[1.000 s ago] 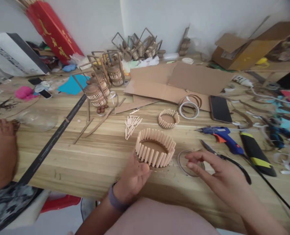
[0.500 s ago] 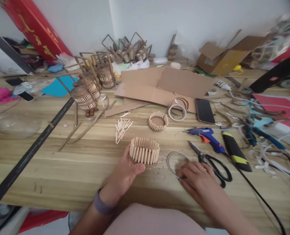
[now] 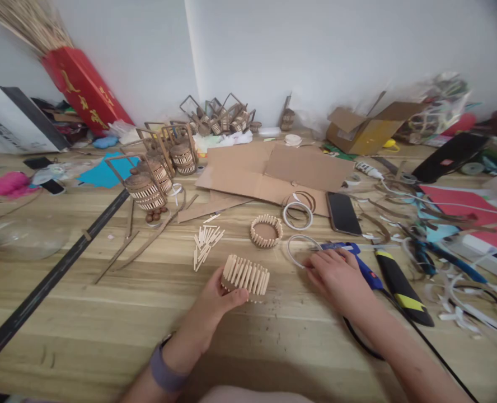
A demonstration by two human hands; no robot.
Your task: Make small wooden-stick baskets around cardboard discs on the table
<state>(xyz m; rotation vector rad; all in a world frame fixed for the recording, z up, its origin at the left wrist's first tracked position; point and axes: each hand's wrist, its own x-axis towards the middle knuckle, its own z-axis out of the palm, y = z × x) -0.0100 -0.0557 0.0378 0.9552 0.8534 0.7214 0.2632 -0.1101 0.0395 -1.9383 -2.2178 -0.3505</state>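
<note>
My left hand [image 3: 215,305] is closed around a small round basket of upright wooden sticks on a brown base [image 3: 245,280], tilted away from me. My right hand [image 3: 332,280] pinches the edge of a thin pale hoop [image 3: 289,252]. Under and behind that hand lies a blue glue gun [image 3: 368,271], partly covered. Scissors [image 3: 364,341] are mostly hidden beneath the right hand and forearm; part of a black handle shows. A second, shorter stick ring [image 3: 266,231] stands beyond the held basket. Loose little sticks [image 3: 206,243] lie in a pile to its left.
Cardboard sheets [image 3: 240,170] lie behind, near white tape-like rings [image 3: 298,216] and a phone [image 3: 344,214]. A yellow-black cutter [image 3: 403,288] and tangled strips [image 3: 462,280] are at right. Finished lidded baskets [image 3: 145,193] stand at left by a black strip [image 3: 64,271].
My right hand has moved forward, carrying the hoop from beside the scissors to beside the glue gun. The stick basket in my left hand has tipped away from me. The view has tilted up.
</note>
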